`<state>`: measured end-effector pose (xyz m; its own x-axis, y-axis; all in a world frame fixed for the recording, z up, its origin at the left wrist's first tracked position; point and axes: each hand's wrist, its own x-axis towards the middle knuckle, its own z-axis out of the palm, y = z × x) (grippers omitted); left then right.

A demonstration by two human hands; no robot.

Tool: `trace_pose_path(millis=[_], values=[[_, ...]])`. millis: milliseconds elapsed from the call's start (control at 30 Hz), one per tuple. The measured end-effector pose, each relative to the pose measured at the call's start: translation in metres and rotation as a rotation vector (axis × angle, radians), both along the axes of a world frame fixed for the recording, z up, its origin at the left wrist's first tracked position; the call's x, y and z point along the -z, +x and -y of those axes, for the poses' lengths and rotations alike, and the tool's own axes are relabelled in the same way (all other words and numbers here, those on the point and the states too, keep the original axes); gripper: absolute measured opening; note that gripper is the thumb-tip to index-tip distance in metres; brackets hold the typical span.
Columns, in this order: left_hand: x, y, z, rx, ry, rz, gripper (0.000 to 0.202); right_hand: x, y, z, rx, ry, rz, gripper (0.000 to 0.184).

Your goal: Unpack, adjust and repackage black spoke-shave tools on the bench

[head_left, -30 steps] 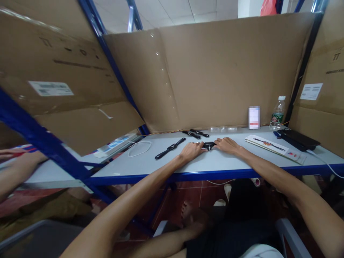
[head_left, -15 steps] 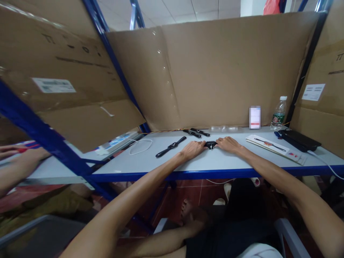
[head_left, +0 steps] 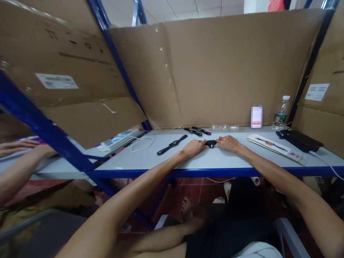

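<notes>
At the middle of the table, a small black band-like piece [head_left: 211, 144] with a pale bit at its centre is stretched between my two hands. My left hand [head_left: 195, 148] pinches its left end with closed fingers. Its right end is gripped by my right hand [head_left: 228, 144]. The fingers cover both ends, so its exact kind is unclear. A long black watch-like strap [head_left: 172, 144] lies flat to the left of my left hand. Behind my hands, black straps [head_left: 197, 131] of similar look rest near the cardboard.
Right of my hands lies a flat printed package [head_left: 276, 148], with a black case [head_left: 301, 140] and white cable beyond. A phone [head_left: 256, 117], a bottle [head_left: 280, 114] and clear plastic pieces [head_left: 225, 127] line the back. At left are a white cable [head_left: 142, 144] and another person's hands [head_left: 29, 148].
My hands stay on the black band-like piece at almost the same spot. The view has shifted slightly. The other person's hands at left have moved a little.
</notes>
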<state>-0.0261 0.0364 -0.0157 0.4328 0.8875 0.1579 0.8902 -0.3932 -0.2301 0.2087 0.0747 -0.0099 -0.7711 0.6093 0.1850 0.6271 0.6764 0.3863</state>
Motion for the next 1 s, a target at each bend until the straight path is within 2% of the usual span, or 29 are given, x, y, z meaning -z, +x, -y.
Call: trace_pose_path(millis=[300,1000], values=[[0.0018,-0.0069,0.0004,-0.002,-0.010,0.006,0.042,0.0007,-0.0038,0.0011,-0.026,-0.003,0.013,0.037],[0.0075,-0.0103,-0.0030,0.003,0.020,0.056,0.044,-0.0040,-0.0045,0.0082,0.023,-0.033,-0.047,0.038]])
